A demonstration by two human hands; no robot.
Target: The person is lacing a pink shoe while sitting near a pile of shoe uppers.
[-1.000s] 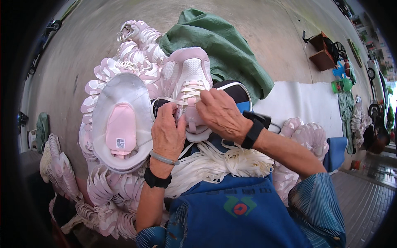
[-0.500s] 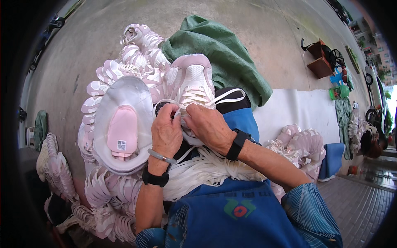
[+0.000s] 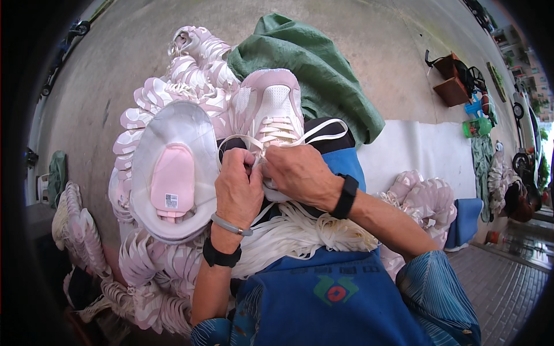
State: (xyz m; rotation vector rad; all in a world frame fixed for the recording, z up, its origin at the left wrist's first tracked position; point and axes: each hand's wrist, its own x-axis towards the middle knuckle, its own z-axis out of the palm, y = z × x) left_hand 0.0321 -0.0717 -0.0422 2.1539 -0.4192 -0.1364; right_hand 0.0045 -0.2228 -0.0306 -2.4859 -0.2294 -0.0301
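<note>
A pale pink and white shoe upper (image 3: 276,104) lies in front of me, toe pointing away. Its cream lace (image 3: 327,132) runs in a loop to the right and another to the left. My left hand (image 3: 238,185) pinches the lace at the left side of the eyelets. Close beside it, my right hand (image 3: 301,174) has its fingers curled on the lace over the opening; its fingertips are partly hidden. A bundle of loose cream laces (image 3: 300,233) rests across my lap, on the blue apron (image 3: 323,294).
Left of the shoe stands a white oval bowl-like container (image 3: 199,124) holding pink tongue pieces (image 3: 173,179). Stacked shoe uppers (image 3: 144,124) surround it, with more uppers (image 3: 427,202) at right. Green cloth (image 3: 311,69) lies behind, a white sheet (image 3: 415,150) to the right.
Both hands have shifted slightly right and down in the picture. The right hand has turned flatter over the lace, and the fingers are still on it.
</note>
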